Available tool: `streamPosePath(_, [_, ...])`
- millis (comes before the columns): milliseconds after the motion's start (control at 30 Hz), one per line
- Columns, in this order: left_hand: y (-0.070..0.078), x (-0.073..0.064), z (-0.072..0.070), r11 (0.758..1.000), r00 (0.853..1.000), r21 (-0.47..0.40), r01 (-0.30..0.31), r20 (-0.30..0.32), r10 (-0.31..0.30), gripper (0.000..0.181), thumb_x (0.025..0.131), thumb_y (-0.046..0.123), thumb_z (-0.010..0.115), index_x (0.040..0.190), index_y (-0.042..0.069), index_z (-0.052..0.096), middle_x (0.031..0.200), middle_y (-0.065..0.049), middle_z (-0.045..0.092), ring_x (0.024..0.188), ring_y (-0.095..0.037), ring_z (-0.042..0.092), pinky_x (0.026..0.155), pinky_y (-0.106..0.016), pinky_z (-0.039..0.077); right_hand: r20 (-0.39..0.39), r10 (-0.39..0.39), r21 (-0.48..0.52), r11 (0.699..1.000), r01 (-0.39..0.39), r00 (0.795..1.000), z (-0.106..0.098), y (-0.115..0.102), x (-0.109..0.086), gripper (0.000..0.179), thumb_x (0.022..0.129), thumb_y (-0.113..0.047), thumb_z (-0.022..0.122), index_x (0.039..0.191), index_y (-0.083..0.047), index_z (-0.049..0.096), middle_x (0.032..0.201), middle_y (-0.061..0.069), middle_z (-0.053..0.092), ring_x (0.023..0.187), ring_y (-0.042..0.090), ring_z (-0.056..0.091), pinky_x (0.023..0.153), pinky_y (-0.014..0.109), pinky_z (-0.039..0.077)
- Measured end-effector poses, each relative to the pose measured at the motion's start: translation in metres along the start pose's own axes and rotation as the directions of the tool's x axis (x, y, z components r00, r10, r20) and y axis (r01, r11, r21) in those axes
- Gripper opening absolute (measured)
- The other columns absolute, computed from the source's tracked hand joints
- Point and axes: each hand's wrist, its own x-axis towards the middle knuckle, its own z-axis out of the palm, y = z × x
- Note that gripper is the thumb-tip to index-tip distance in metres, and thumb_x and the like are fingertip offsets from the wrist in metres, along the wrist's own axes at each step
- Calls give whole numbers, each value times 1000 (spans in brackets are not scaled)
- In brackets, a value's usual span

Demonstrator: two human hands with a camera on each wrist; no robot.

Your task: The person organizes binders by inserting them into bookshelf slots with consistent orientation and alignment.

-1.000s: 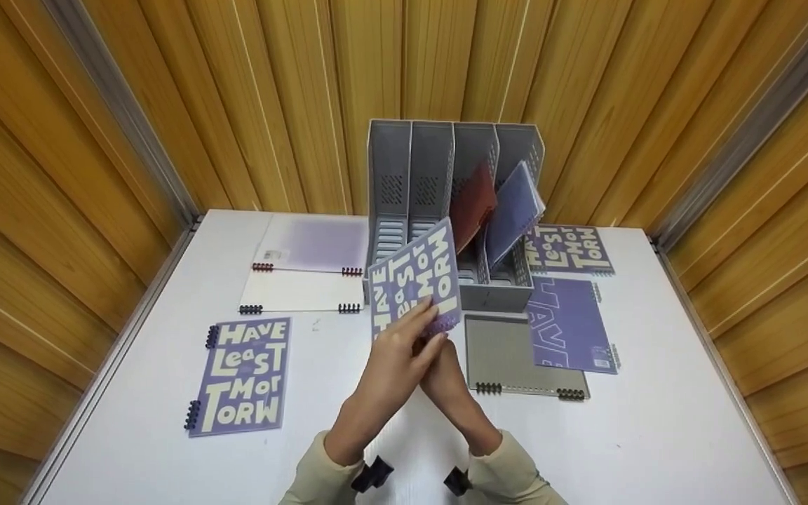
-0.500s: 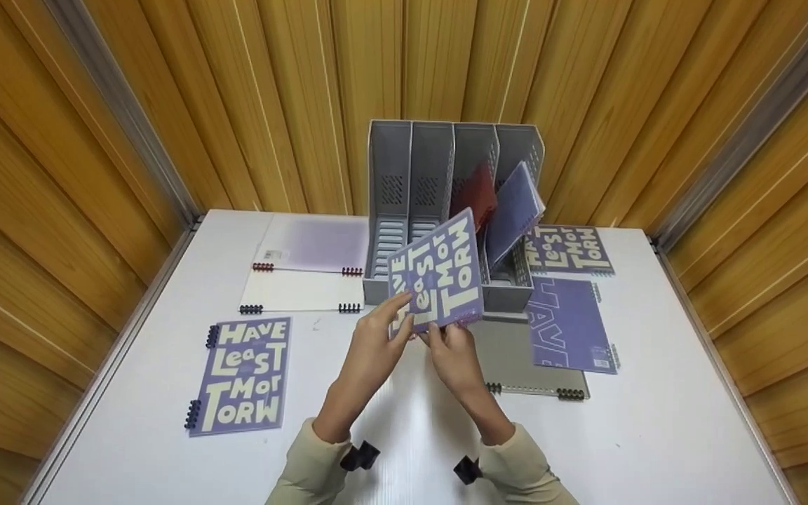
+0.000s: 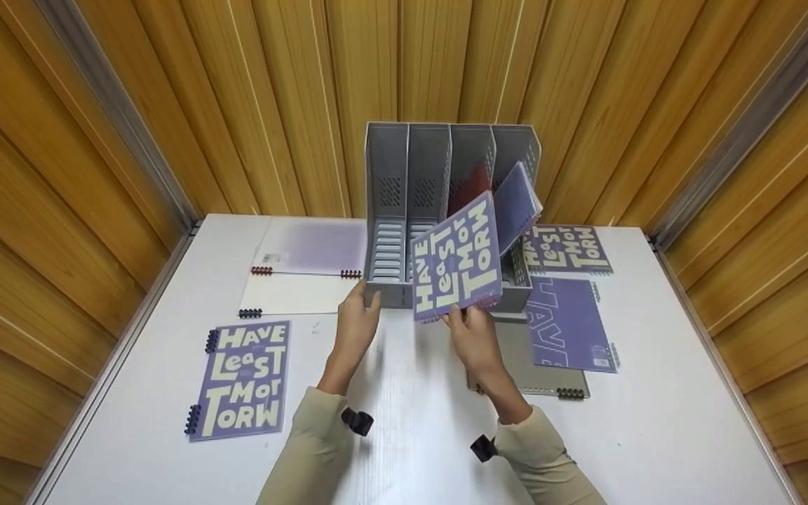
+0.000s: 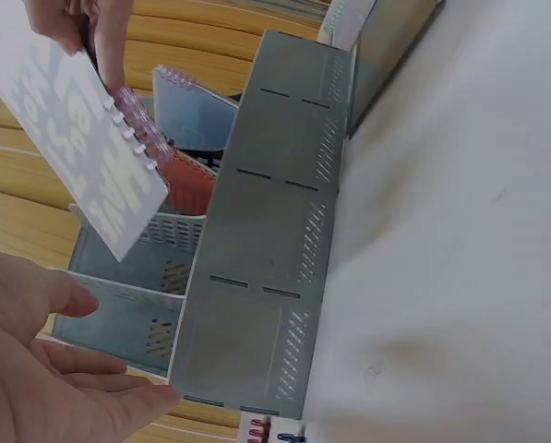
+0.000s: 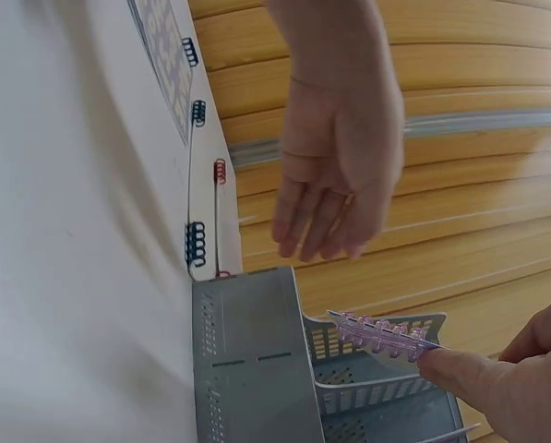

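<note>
My right hand [image 3: 475,344] pinches a purple notebook [image 3: 456,259] with cream lettering by its lower, ring-bound edge. The notebook is tilted in front of a grey file organizer [image 3: 386,294], overlapping its middle compartments in the head view. Pink rings [image 5: 381,337] show along the held edge in the right wrist view. My left hand [image 3: 358,326] holds nothing, its fingers extended at the organizer's front left corner. A red notebook [image 4: 187,185] leans in one compartment, and a blue-purple notebook [image 3: 518,207] stands in the rightmost one. The two left compartments show bare slotted floors.
A purple lettered notebook [image 3: 246,379] lies at the left. Two pale notebooks [image 3: 299,293] overlap beside the organizer. To the right lie a grey notebook [image 3: 537,379], a purple one [image 3: 569,322] and another lettered one [image 3: 576,249]. Wood-look panels [image 3: 362,63] stand behind the white table [image 3: 404,456].
My left hand has let go of the notebook and moved left to the organizer's corner. My right hand has carried the notebook up and to the right.
</note>
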Motion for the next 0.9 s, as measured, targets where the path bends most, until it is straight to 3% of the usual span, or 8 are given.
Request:
streamPosePath(133, [-3,16,1,999,999,32,37,-10,-36,52,106,17,52,145,-15,42,148,-31,47,142,-39,42,116,-46,36,-11,27,12,1000,-27,1000,-9,1,8,39,105,-5,44,141,11,50,134,28,60,115,32,66,93,30,55])
streamPosePath(200, [-2,24,0,997,998,56,58,-11,-58,50,106,18,52,144,-14,44,145,-31,49,139,-39,45,112,-46,40,-24,45,13,999,-45,999,-14,2,14,40,106,-6,43,142,10,49,135,27,60,97,27,69,82,24,55])
streamPosePath(233, [-1,27,-1,996,998,64,68,-10,-67,49,106,18,52,143,-14,45,143,-31,51,138,-40,47,110,-47,42,-30,49,17,999,-48,998,-16,3,17,41,106,-6,43,143,9,48,137,26,59,98,25,68,82,23,55])
streamPosePath(333, [-3,36,-2,991,997,107,83,-7,-82,43,106,16,53,137,-14,53,132,-30,61,126,-39,59,100,-46,52,-40,64,33,997,-63,997,-21,5,25,43,106,-7,42,147,7,45,142,24,56,105,28,66,89,26,55])
streamPosePath(433, [-11,42,-2,988,997,133,80,-1,-81,35,105,12,53,130,-12,61,121,-26,68,114,-35,67,91,-43,56,-46,59,61,997,-57,997,-25,7,35,46,106,-5,41,151,5,39,149,24,49,134,34,52,106,36,47])
streamPosePath(600, [-25,50,-3,989,995,110,96,-38,-93,28,105,14,56,119,-6,70,114,-21,72,108,-32,70,89,-44,57,-100,40,81,996,-31,994,-29,7,56,50,104,-1,39,153,5,35,152,27,44,137,39,48,109,41,45])
streamPosePath(767, [-28,56,-6,987,989,84,133,-81,-127,27,102,17,60,114,-2,75,114,-18,73,106,-29,71,90,-45,56,-193,0,-57,998,-12,981,-26,7,76,43,102,-1,43,144,6,49,125,28,64,97,29,65,85,32,55])
streamPosePath(900, [-29,56,-7,986,987,74,147,-74,-142,25,101,16,62,112,-1,76,100,-20,75,75,-21,68,70,-36,57,-225,-53,-198,980,8,973,-19,13,91,39,100,-3,46,136,7,57,116,28,68,88,32,61,79,45,52])
